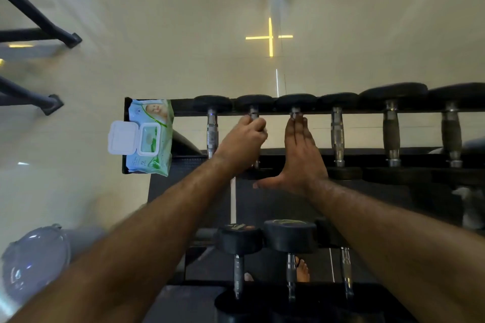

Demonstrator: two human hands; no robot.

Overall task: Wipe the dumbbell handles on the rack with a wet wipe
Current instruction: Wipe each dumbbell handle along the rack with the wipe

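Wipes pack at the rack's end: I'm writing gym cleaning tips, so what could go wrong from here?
The wipes pack sits at the rack's left end with its lid open, so the wipes may dry out. A knock could drop it. The right hand lies flat on a handle, near the left hand gripping the next handle; knuckles could bump.

We see a wet-wipe pack (149, 136) in pale blue and green with a white flip lid (122, 137) and a baby photo printed at its top. The rack (367, 110) is black. Dumbbell heads (212, 103) are matte black; most top-row handles (337, 134) are shiny chrome with knurled bands, while the two rightmost handles (391, 136) have dark grey grips. The floor (183, 34) is glossy cream, marked by a yellow cross (270, 37). A translucent bluish-grey container (36, 259) sits at lower left. The bench legs (39, 23) at left are black.
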